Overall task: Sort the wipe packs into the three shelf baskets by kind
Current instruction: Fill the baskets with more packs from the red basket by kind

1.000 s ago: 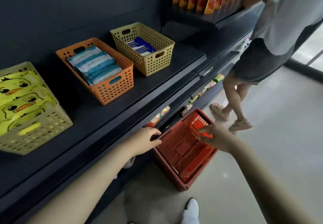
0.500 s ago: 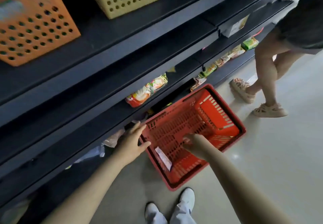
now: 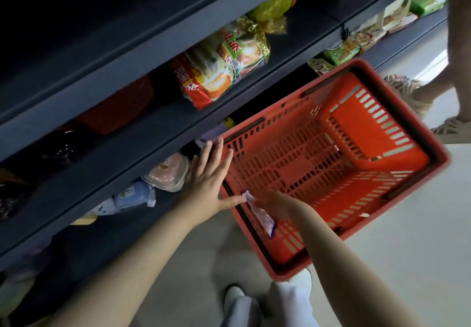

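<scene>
Wipe pack (image 3: 260, 214), a thin white one with a purple edge, leans against the near wall of the red basket (image 3: 433, 153) on the floor. Over the last second the view has dropped from the shelf baskets, now out of sight, to this basket, and both hands have come down to it. Left hand (image 3: 207, 181) lies flat and spread on the basket's rim beside the dark shelf edge (image 3: 142, 133), holding nothing. Right hand (image 3: 277, 203) has reached inside and touches the pack; whether its fingers have closed I cannot tell. This looks like the last pack. Straight up is open; shelves crowd the left, and another person's feet (image 3: 407, 92) stand just beyond the basket.
</scene>
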